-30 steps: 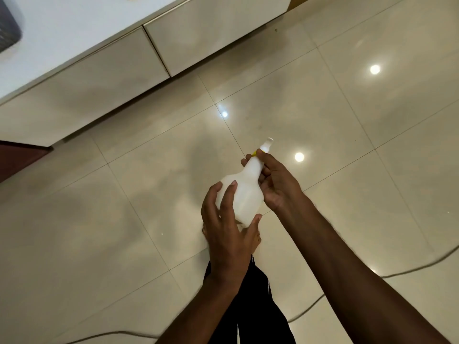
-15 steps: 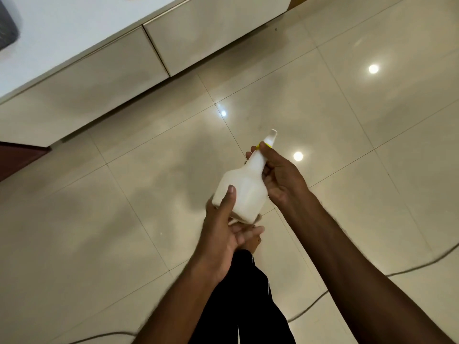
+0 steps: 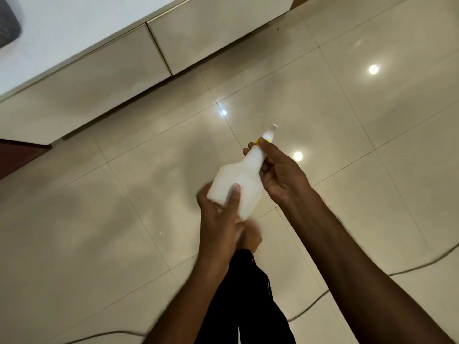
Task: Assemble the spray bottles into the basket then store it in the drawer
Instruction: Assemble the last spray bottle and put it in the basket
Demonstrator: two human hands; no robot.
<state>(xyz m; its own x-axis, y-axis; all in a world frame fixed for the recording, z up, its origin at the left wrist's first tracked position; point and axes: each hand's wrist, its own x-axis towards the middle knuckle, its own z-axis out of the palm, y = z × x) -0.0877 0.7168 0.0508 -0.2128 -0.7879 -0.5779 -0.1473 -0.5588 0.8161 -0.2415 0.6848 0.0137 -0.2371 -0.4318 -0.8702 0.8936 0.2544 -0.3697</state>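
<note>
Above tiled floor (image 3: pixel 99 232), both hands grip a white spray bottle (image 3: pixel 244 175): left hand (image 3: pixel 221 219) its base, right hand (image 3: pixel 280 175) its neck

Left hand (image 3: pixel 221 219) blurred, perhaps gripping.

Glossy cream tiled floor (image 3: pixel 99 232) with thin grout lines, mirroring round ceiling lights (image 3: pixel 373 69). A low white cabinet (image 3: pixel 82 78) with flat drawer fronts runs along the upper left. A thin cable (image 3: pixel 310 309) trails across the lower tiles.
</note>
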